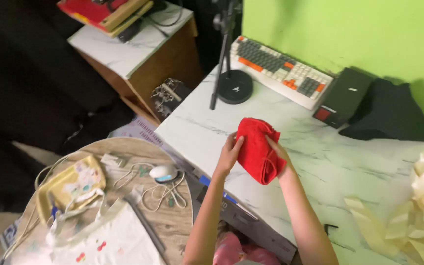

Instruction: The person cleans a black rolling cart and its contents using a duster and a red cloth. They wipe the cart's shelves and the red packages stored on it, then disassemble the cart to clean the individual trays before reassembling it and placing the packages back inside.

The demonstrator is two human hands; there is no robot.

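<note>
Cloth: my left hand and right hand both clasped the folded red cloth — between them.
Axis: ran upright, tilted — both hands equally near.

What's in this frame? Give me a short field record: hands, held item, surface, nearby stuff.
left hand: left hand grips the left edge of the red cloth
right hand: right hand holds the cloth's right side, partly behind it
held item: red cloth, folded, lifted above the desk
surface: white marble-pattern desk
behind cloth: keyboard, round black stand base, black box, dark cloth
right edge: cream ribbon
lower left: round wooden table with white mouse, yellow pouch
</note>
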